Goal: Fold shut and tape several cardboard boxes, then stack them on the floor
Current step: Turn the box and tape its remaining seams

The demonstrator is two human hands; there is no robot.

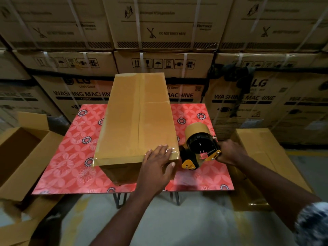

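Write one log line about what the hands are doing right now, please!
left hand: presses flat on box near corner | right hand: grips tape dispenser beside box | box: flaps shut, taped, on table

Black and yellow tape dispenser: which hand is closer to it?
Right. The right hand grips the black and yellow tape dispenser from its right; the left hand rests flat on the long tan cardboard box, left of the dispenser.

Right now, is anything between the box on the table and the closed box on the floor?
Yes: the tape dispenser, gripped by the right hand, lies on the table between the box and the floor box.
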